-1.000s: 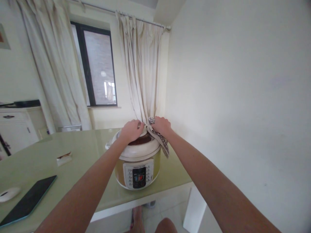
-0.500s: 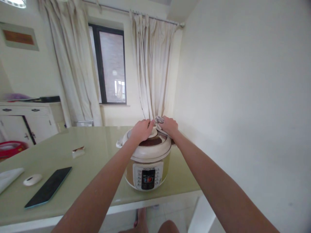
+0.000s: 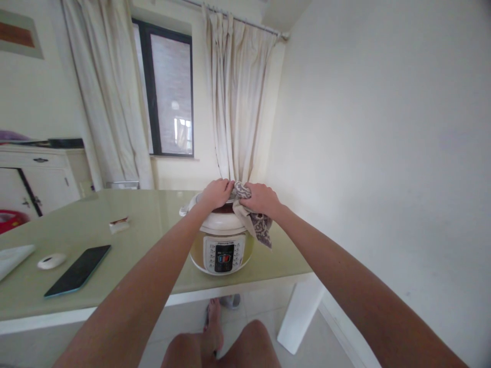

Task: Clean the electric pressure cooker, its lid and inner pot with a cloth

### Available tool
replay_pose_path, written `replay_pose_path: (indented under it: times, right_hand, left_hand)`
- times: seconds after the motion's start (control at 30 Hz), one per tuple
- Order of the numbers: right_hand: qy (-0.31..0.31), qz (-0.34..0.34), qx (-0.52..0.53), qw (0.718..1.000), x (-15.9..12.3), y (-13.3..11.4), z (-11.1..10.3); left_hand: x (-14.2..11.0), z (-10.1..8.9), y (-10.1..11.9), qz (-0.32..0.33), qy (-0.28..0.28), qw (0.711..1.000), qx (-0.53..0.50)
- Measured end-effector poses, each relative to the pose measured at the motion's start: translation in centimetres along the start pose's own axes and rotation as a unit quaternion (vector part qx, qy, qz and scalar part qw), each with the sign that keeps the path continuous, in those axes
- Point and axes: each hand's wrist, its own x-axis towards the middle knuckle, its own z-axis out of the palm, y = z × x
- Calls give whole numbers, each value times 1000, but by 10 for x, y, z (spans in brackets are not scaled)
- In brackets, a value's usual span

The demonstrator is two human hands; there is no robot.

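Patterned grey-and-beige cloth (image 3: 261, 227) is clamped in the right hand (image 3: 263, 198). Left hand (image 3: 217, 194) curls atop the white-lidded round cooker (image 3: 222, 222), its grip unclear.

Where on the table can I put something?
The table is bare between the packet and the cooker, with a smaller patch right of the cooker. Crowded: around the phone and white oval thing, and atop the cooker, with left hand, right hand and cloth.

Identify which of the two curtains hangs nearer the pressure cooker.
The curtain right of the window, behind the pressure cooker; the left curtain adjoins the cabinet.
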Motion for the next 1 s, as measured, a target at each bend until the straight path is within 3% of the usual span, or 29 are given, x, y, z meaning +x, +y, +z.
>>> replay_pose_path:
  times: [0.23, 0.4, 0.57, 0.8, 1.0]
  right_hand:
    - [20, 100, 5, 995, 54, 14, 28]
    - [34, 114, 6, 993, 84, 16, 45]
    - [43, 127, 18, 991, 96, 20, 55]
    - [28, 100, 23, 994, 86, 28, 52]
    - [31, 37, 17, 999, 39, 19, 23]
  left_hand:
    - [3, 4, -4, 15, 9, 1000, 3]
    - [0, 3, -1, 9, 18, 1000, -7]
    - [-3, 1, 1, 6, 17, 1000, -12]
    - [-4, 2, 1, 2, 17, 1000, -21]
    - [-4, -1, 1, 9, 11, 1000, -7]
